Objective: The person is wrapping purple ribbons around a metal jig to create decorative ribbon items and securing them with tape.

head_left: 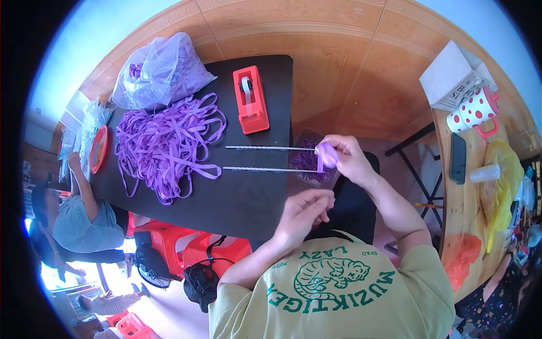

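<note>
My right hand (pixel 349 158) is closed on a purple ribbon (pixel 326 158), folded into a small bunch by the ends of two thin metal rods (pixel 265 169). The rods lie side by side on the dark table and jut past its right edge. My left hand (pixel 307 213) hovers nearer my body, thumb and fingers pressed together; whatever they may pinch is too small to make out. Below the rod ends sits a clear bin (pixel 317 179) with purple pieces inside, partly hidden by my right hand. A big heap of loose purple ribbon (pixel 164 147) covers the table's left part.
On the dark table (pixel 226 206) stand a red tape dispenser (pixel 252 101) and a filled plastic bag (pixel 161 73). A wooden table at right holds a dotted mug (pixel 471 113), a phone (pixel 458 158) and a yellow bag (pixel 501 183). Red stools (pixel 220 251) and another person (pixel 84 220) are at left.
</note>
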The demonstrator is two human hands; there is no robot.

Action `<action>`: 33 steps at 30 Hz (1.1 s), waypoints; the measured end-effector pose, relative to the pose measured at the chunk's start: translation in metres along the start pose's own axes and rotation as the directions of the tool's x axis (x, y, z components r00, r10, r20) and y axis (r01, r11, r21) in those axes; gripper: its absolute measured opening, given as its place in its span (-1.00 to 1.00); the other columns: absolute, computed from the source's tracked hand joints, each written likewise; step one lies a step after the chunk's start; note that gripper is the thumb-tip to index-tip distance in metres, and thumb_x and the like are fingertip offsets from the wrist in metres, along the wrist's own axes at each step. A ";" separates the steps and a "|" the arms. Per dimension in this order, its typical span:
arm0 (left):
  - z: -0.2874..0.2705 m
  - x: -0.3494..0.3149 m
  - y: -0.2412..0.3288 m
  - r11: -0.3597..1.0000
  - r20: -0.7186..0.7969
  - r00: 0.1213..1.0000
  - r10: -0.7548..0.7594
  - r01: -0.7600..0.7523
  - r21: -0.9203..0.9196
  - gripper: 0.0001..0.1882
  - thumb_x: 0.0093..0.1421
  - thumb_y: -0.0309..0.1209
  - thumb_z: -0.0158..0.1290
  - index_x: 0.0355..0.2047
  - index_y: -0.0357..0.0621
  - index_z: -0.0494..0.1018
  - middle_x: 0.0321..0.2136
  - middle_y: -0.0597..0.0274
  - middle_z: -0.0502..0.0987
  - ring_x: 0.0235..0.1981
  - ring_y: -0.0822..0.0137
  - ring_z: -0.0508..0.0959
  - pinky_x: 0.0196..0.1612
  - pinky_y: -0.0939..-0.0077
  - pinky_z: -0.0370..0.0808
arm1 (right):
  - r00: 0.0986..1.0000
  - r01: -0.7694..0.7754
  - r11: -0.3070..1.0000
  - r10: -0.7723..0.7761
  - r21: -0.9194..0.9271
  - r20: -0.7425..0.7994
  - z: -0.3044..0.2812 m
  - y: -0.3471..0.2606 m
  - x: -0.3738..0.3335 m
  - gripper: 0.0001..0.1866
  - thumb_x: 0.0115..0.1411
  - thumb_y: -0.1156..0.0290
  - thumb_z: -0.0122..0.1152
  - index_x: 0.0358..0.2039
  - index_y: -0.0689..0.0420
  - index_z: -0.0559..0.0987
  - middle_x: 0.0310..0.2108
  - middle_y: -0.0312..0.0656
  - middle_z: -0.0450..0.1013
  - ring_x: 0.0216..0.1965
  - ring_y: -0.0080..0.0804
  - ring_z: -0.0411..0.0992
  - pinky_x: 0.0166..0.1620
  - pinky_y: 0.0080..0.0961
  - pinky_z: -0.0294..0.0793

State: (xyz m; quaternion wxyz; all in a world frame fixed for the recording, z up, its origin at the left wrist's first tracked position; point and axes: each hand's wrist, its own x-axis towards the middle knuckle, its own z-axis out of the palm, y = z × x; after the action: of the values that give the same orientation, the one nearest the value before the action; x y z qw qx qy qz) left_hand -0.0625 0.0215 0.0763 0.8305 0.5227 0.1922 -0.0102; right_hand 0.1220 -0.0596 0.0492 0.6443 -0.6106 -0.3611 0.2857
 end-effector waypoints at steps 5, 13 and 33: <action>-0.011 0.018 -0.067 0.992 0.037 0.992 -0.123 0.121 0.037 -0.76 0.27 -0.40 -0.01 -0.12 -0.25 0.48 -0.38 0.31 0.51 -0.49 0.58 0.46 -0.43 0.73 0.41 | 0.969 -0.243 0.944 0.247 0.224 0.008 -0.013 0.006 0.028 -0.83 0.19 0.38 0.18 -0.45 0.21 0.57 -0.56 -0.40 0.42 -0.62 -0.77 0.22 -0.53 -0.77 0.14; -0.032 0.081 -0.094 0.943 -0.309 0.892 0.329 -0.294 0.156 -0.79 0.29 -0.43 -0.04 -0.13 -0.25 0.47 -0.41 0.32 0.51 -0.49 0.56 0.44 -0.36 0.68 0.38 | 0.896 -0.420 0.806 0.441 0.417 0.051 -0.020 0.032 0.032 -0.85 0.20 0.42 0.14 -0.42 0.22 0.58 -0.52 -0.32 0.46 -0.61 -0.70 0.28 -0.53 -0.77 0.24; -0.024 0.135 -0.071 0.669 -0.252 0.635 0.730 -0.591 0.451 -0.71 0.12 -0.68 0.01 -0.16 -0.20 0.54 0.15 0.11 0.23 0.02 0.27 0.38 0.12 0.44 0.30 | 0.737 -0.616 0.553 0.656 0.560 0.163 -0.026 0.063 0.022 -0.89 0.14 0.48 0.06 -0.41 0.19 0.55 -0.56 -0.29 0.42 -0.71 -0.58 0.26 -0.66 -0.64 0.17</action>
State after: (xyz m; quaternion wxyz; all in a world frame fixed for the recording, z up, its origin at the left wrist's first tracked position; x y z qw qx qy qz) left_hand 0.0396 0.0353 -0.0385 0.6151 0.6756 0.1498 0.3779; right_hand 0.1604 -0.0507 -0.0103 0.6620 -0.4811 0.0104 0.5746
